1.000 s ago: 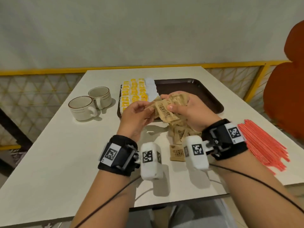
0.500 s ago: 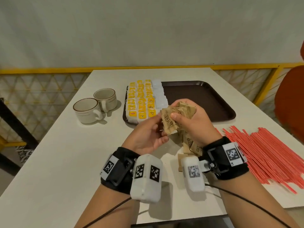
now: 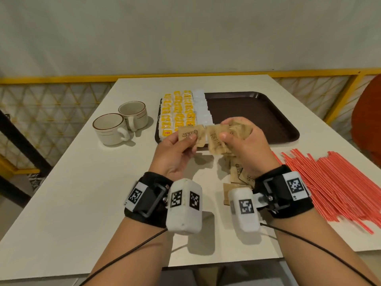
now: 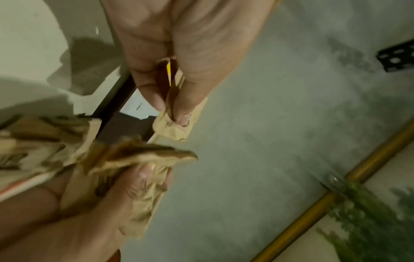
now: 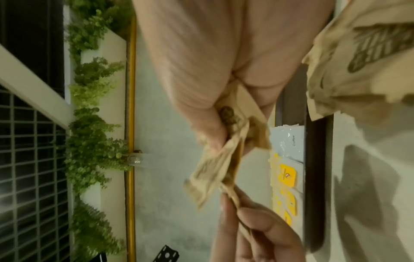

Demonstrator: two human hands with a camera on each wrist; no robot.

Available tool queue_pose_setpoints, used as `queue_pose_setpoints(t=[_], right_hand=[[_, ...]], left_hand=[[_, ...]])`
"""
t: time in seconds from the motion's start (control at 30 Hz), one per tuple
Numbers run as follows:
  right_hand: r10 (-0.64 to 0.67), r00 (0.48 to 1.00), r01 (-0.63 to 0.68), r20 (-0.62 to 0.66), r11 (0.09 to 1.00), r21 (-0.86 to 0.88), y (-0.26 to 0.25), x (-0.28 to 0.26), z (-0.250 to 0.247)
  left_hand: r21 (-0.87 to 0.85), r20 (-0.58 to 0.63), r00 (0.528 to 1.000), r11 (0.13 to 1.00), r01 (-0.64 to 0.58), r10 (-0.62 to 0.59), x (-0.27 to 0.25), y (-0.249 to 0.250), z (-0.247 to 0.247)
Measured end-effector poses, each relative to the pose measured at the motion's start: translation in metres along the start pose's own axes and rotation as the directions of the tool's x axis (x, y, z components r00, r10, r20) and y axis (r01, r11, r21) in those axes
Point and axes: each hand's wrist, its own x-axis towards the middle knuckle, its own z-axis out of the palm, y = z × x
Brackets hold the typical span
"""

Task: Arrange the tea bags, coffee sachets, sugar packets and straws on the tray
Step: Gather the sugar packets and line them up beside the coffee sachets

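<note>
The left hand [image 3: 177, 150] pinches one brown sugar packet [image 3: 190, 134] above the tray's [image 3: 268, 116] near edge; the right hand [image 3: 245, 145] grips a bunch of sugar packets [image 3: 221, 138]. Tea bags [image 3: 177, 112] fill the tray's left end; straws [image 3: 338, 182] lie at the tabletop's right edge

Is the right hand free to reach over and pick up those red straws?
Probably not yet. The right hand grips a bunch of brown sugar packets. The red straws lie beside that wrist on the table with nothing in between, so emptying the hand should suffice.
</note>
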Motion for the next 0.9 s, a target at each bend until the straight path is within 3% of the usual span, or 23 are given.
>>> queue_pose_setpoints(t=[0.07,0.13,0.23,0.47,0.67,0.9], right_hand=[[0.131,0.983,-0.109,-0.131,0.981,0.161,0.0,0.005,-0.005],[0.232,0.961,-0.174,-0.15,0.931,0.32,0.001,0.007,-0.008],[0.27,0.953,-0.205,-0.137,0.909,0.363,0.003,0.007,-0.009],[0.167,0.979,-0.138,-0.12,0.967,0.216,0.003,0.003,0.0],[0.054,0.995,-0.058,-0.085,0.997,-0.044,0.004,0.001,0.001],[0.073,0.994,-0.074,-0.082,0.997,-0.003,0.005,-0.001,0.005]], left_hand=[[0.059,-0.012,1.0,0.998,-0.027,0.028,0.0,-0.002,-0.001],[0.098,-0.003,1.0,0.995,-0.022,0.022,0.0,-0.004,0.002],[0.08,0.025,1.0,0.997,0.006,-0.008,0.0,-0.003,0.004],[0.02,0.075,0.996,0.999,0.05,-0.051,-0.005,-0.003,0.009],[0.023,0.115,0.988,0.995,0.098,-0.1,-0.007,-0.006,0.014],[0.194,0.189,0.975,0.978,0.081,-0.118,-0.008,-0.01,0.01]])
